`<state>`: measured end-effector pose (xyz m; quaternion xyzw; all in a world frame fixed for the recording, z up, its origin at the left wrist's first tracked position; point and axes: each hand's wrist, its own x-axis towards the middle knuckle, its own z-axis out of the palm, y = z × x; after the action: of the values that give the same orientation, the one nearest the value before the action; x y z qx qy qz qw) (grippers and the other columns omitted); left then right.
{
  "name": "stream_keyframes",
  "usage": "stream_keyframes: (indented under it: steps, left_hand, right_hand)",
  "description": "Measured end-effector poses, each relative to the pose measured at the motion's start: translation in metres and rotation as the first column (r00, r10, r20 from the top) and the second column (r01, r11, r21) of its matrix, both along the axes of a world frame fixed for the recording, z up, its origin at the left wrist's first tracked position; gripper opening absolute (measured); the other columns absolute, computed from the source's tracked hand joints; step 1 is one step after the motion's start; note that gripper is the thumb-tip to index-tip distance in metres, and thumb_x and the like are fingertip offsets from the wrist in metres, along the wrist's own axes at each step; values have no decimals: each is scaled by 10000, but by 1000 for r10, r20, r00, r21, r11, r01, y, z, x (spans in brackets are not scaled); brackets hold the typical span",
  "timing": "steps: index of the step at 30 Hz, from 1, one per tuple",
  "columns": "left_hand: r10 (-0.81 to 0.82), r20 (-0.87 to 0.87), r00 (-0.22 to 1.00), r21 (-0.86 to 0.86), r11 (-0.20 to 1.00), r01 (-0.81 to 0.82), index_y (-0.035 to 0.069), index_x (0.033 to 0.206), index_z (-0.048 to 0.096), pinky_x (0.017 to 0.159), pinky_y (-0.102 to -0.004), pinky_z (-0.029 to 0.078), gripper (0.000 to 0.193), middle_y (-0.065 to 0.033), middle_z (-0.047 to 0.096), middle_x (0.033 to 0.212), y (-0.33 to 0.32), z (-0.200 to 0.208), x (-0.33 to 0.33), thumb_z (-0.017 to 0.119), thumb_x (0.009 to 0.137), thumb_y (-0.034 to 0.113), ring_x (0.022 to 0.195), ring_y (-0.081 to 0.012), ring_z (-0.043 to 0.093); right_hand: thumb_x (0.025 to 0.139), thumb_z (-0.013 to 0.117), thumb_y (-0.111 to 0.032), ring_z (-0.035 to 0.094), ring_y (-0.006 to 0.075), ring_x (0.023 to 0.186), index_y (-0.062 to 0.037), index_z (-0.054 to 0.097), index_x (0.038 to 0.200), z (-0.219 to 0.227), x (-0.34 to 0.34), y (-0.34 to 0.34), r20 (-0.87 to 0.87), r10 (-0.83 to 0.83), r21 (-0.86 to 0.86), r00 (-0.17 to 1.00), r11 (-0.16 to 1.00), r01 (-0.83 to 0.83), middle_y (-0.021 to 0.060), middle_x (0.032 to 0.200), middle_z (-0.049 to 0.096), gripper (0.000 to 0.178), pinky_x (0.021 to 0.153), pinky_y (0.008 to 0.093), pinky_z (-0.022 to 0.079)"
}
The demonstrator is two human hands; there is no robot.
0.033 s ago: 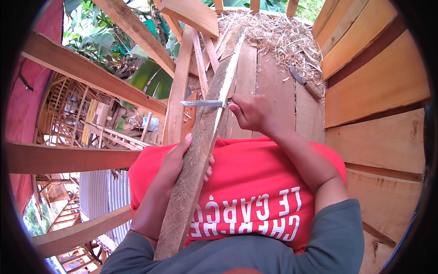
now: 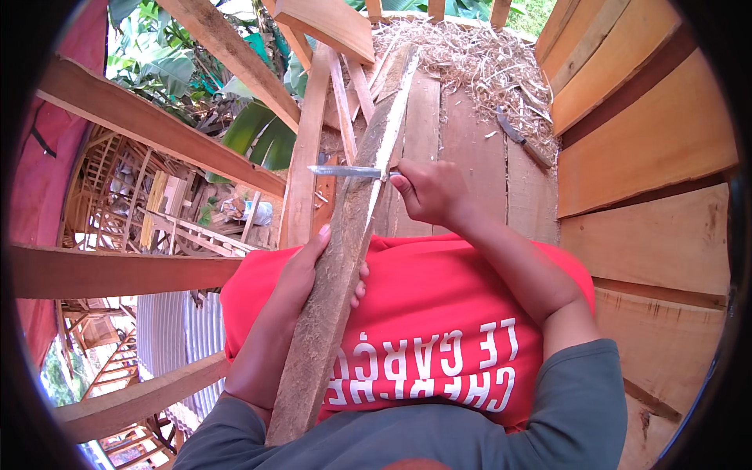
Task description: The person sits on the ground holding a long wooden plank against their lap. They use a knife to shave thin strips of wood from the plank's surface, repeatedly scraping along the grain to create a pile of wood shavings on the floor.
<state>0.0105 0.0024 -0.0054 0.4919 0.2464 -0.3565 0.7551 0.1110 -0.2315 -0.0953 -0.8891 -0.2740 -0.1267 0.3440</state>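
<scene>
A long rough wooden beam (image 2: 338, 274) slants from against my body up toward the far end of the plank floor. Around its lower middle my left hand (image 2: 307, 274) is closed, thumb on the left side and fingertips showing on the right. My right hand (image 2: 429, 190) grips the handle of a knife (image 2: 345, 171), whose blade lies crosswise over the beam and points left. Along the beam's right edge, pale freshly cut wood (image 2: 389, 141) shows above and below the blade. Most of the knife's handle is hidden in my fist.
Curled wood shavings (image 2: 478, 59) are heaped at the far end of the floor. A second knife with a curved blade (image 2: 523, 139) lies beside them. A plank wall (image 2: 650, 243) rises on the right; open wooden framing (image 2: 157, 141) stands on the left, with plants beyond.
The knife and my right hand have shifted slightly away from me along the beam's edge. My left hand and the beam look almost unchanged.
</scene>
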Motion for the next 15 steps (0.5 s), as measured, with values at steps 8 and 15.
stream_keyframes:
  steps: [8,15]
  left_hand:
    - [-15,26,1000,2,1000,15,-13,1265,521,552,-367,583,553,-173,659,850,4,3,-2,301,1077,458,652,-262,678]
    - [-23,18,1000,-27,999,23,-28,1253,525,552,-373,587,542,-180,660,851,5,1,-1,308,1080,438,660,-270,683]
  right_hand:
    - [1036,451,-368,592,432,574,-69,526,864,10,-24,10,-93,119,-7,988,993,-120,180,597,550,353,526,531,440]
    - [1027,461,-381,625,435,614,-57,585,820,7,-13,5,-95,125,-19,988,992,-127,222,656,618,405,562,534,478]
